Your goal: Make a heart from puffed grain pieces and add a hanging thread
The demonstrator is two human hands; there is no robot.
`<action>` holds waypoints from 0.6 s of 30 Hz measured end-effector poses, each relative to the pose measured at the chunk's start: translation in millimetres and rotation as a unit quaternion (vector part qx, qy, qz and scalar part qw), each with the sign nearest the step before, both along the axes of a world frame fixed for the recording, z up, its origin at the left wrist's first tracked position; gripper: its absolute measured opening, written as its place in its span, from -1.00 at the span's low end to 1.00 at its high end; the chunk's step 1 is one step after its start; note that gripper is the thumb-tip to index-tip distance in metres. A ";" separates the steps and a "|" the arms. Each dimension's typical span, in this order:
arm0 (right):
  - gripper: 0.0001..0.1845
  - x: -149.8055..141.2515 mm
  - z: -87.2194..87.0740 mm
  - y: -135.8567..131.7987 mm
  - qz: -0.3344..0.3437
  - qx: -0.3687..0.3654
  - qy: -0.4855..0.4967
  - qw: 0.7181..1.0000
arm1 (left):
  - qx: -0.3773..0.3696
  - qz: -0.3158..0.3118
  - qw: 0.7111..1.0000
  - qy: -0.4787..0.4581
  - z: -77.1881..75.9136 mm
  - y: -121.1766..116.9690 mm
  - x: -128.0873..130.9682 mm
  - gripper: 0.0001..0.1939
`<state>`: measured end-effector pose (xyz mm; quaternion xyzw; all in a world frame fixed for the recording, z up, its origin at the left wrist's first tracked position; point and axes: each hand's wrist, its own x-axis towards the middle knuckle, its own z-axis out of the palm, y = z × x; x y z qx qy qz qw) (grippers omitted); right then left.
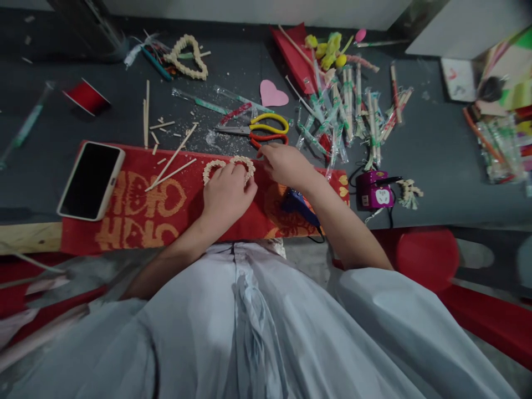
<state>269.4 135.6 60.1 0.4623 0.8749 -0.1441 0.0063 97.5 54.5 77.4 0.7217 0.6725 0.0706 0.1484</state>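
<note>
My left hand lies over a heart-shaped frame made of short pale wooden stick pieces, its fingers curled on the frame, hiding the lower part. Close by on the right, my right hand has its fingers bent together at the red cloth's far edge; whatever they hold, if anything, is hidden. Just beyond its fingertips lie scissors with yellow and red handles, blades pointing left. A blue glue gun rests partly under my right forearm. Both hands are above the red patterned cloth.
A phone lies on the cloth's left end, loose sticks beside it. Farther back are a red ribbon spool, another stick heart, a pink paper heart and wrapped chopsticks. A purple power socket stands right.
</note>
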 end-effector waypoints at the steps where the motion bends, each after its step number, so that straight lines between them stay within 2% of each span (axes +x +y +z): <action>1: -0.63 -2.6 0.6 0.4 0.006 -0.006 0.003 1.000 | 0.005 0.008 1.000 -0.019 1.9 -0.7 -5.0 -0.83; 5: -0.62 -16.9 4.9 1.0 0.050 -0.021 0.013 0.998 | 0.035 0.047 0.993 -0.099 7.7 -7.6 -30.5 -0.85; 9: -0.60 -36.1 7.0 1.1 0.079 -0.033 -0.010 0.996 | 0.076 0.101 0.978 -0.165 6.1 -21.8 -61.4 -0.78; 14: -0.64 -63.7 2.2 1.0 0.103 -0.041 0.006 0.994 | 0.142 0.179 0.955 -0.190 -3.5 -38.1 -99.5 -0.65; 18: -0.61 -89.2 -2.6 1.1 0.111 -0.060 0.019 0.992 | 0.133 0.223 0.948 -0.184 -11.8 -44.3 -123.9 -0.63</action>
